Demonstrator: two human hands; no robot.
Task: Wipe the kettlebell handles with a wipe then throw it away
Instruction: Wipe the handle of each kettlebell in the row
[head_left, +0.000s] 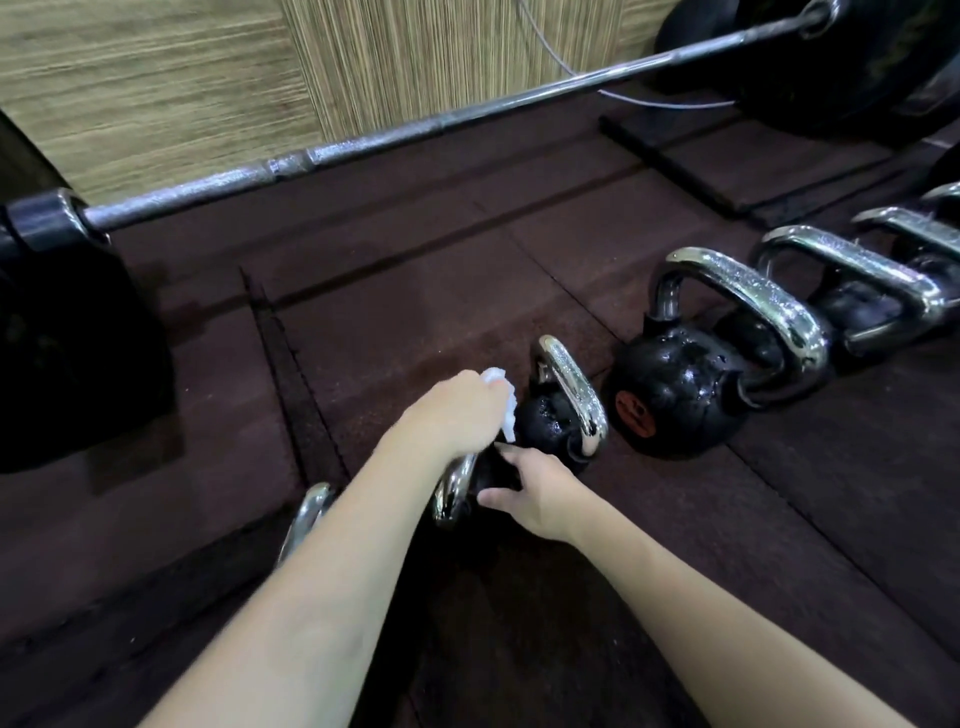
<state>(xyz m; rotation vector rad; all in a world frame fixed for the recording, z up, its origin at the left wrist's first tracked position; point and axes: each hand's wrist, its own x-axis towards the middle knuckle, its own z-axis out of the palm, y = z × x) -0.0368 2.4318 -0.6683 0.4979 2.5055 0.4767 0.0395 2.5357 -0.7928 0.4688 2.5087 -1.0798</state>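
Observation:
A row of black kettlebells with chrome handles stands on the dark rubber floor. My left hand clutches a crumpled white wipe at the top of the chrome handle of the nearest kettlebell in the middle. My right hand grips that kettlebell's black body from the right, thumb and fingers on either side. Just beyond stands a small kettlebell with a wet-looking handle. Most of the held kettlebell is hidden under my arms.
A larger kettlebell with a red label and further ones line up to the right. Another chrome handle shows under my left forearm. A loaded barbell crosses the back, its plate at the left.

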